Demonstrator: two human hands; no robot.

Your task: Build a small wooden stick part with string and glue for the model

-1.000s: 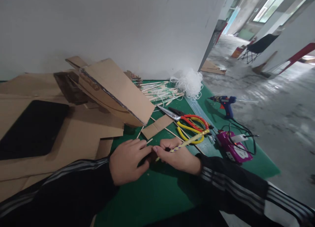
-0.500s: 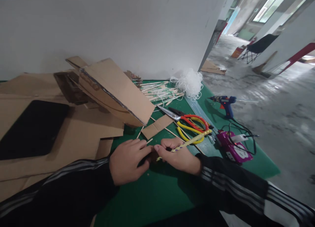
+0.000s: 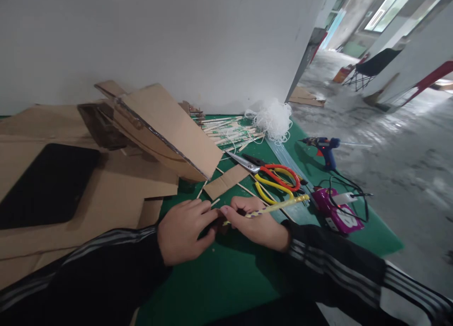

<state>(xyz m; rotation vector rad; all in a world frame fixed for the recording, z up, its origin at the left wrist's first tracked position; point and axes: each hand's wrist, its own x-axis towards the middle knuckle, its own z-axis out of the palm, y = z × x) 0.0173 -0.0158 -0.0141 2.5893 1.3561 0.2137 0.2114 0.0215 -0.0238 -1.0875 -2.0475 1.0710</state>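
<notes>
Between the thumb and fingers of my right hand is a yellow patterned pencil. Its tip points down-left, toward the gap between my hands. My left hand is curled, palm down, with its fingers nearly touching my right thumb. A short end of a thin wooden stick pokes out past my left fingers; the rest of it is hidden. Under the pencil tip, something small and brown shows dimly in shadow. Just beyond my hands, a cardboard strip lies across other thin sticks on the green table.
Scissors with red and yellow handles lie beyond my right hand. Farther off are a stick bundle, white string, a blue glue gun and a purple power strip. A cardboard structure and black tablet-like slab occupy the left.
The pencil has tilted lower, its back end shifting right and down, while its tip has risen slightly. My left hand has stayed in place.
</notes>
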